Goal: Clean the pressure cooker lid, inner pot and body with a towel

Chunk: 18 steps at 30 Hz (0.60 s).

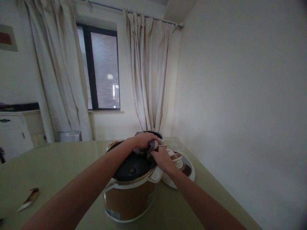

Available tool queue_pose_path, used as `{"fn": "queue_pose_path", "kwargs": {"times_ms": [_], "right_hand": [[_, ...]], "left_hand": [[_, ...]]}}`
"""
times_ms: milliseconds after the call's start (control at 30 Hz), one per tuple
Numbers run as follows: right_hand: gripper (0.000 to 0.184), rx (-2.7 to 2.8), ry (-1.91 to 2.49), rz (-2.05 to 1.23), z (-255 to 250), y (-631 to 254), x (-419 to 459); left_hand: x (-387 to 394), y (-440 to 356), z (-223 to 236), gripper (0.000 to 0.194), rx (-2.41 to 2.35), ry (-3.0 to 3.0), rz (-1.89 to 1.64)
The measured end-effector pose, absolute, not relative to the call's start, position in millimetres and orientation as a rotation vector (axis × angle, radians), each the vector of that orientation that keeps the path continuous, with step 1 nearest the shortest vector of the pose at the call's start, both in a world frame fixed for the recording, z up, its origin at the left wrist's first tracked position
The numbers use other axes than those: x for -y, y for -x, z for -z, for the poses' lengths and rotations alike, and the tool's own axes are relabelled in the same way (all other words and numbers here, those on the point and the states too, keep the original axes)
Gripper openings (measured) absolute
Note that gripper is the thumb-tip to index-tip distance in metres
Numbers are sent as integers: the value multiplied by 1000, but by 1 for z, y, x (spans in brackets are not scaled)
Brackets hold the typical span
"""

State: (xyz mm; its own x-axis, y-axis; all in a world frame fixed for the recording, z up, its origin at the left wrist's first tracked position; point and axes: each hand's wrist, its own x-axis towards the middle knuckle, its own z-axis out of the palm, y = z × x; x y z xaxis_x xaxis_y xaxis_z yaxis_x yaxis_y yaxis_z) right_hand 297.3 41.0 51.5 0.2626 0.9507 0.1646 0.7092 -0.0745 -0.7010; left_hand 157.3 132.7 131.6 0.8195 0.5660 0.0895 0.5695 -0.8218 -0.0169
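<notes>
The person is working a crumpled grey cloth (150,146) over the far rim of an open brown-and-cream pressure cooker (130,195), which is standing on the table just right of centre and near the viewer. The left hand (143,139) is lying curled on top of the cloth, fingers closed over it and pressing down; the right hand (162,158) is gripping the cloth's near end from the right, fingers folded shut around the fabric. Judged from this, the wiping is best done with the left hand keeping steady downward pressure while the right guides the cloth along the rim, and with care that the cooker is not sliding on the smooth top. The dark inner surface (131,166) is showing below the 2 hands. The detached lid (181,166) is lying flat just right of the cooker, touching or nearly touching it. The pale green table (59,166) is also carrying 1 small torn packet (30,198) at the near left. Beyond, 2 cream curtains (151,73) are flanking a dark window (102,68), and a plain white wall (240,95) is filling the right.
</notes>
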Motion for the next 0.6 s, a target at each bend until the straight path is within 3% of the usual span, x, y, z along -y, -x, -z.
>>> {"fn": "queue_pose_path", "kwargs": {"times_ms": [333, 500, 600], "right_hand": [[24, 1541, 1768, -462, -53, -298, -38], [24, 1544, 1768, -442, -54, -298, -38], [24, 1549, 1765, -444, -55, -298, -38]], "left_hand": [[-139, -93, -139, 55, 1410, 2605, 11], [-108, -57, -151, 62, 1517, 2481, -165], [-83, -35, -162, 56, 1519, 2516, -233]]}}
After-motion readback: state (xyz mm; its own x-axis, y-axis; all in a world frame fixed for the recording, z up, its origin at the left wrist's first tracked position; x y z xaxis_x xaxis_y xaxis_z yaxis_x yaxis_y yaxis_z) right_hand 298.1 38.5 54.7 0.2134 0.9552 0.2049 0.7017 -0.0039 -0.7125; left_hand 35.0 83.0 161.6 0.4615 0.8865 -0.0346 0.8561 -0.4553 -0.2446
